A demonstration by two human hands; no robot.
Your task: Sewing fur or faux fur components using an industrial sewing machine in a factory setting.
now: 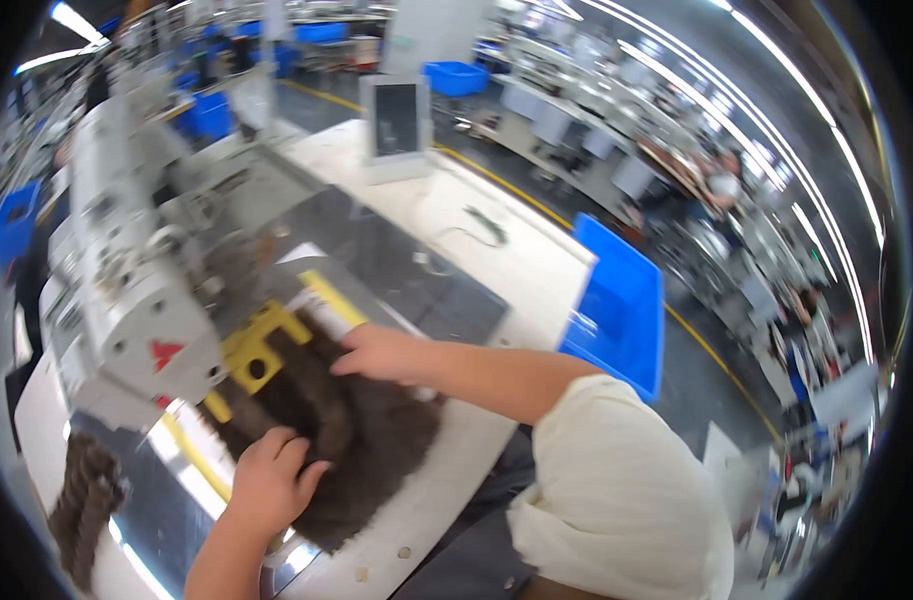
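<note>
A piece of dark brown plush fabric [376,460] lies on the bed of a large white sewing machine [141,290], its near edge reaching over the white table. Beneath the machine head, a yellow clamp plate [261,352] with cut-outs rests against the far part of the fabric. My left hand [271,480] lies on the fabric's left side, fingers on the pile and thumb apart. At the fabric's far right edge, my right hand [384,354] has its fingers closed on it, beside a yellow strip [331,300]. The fingertips of my right hand are blurred.
A bunched brown plush piece [84,505] lies on the left of the table. Behind the machine bed stands a control screen [396,120]. A blue bin [616,310] is beside the table at right. Farther off, a person [718,185] is at a row of workbenches.
</note>
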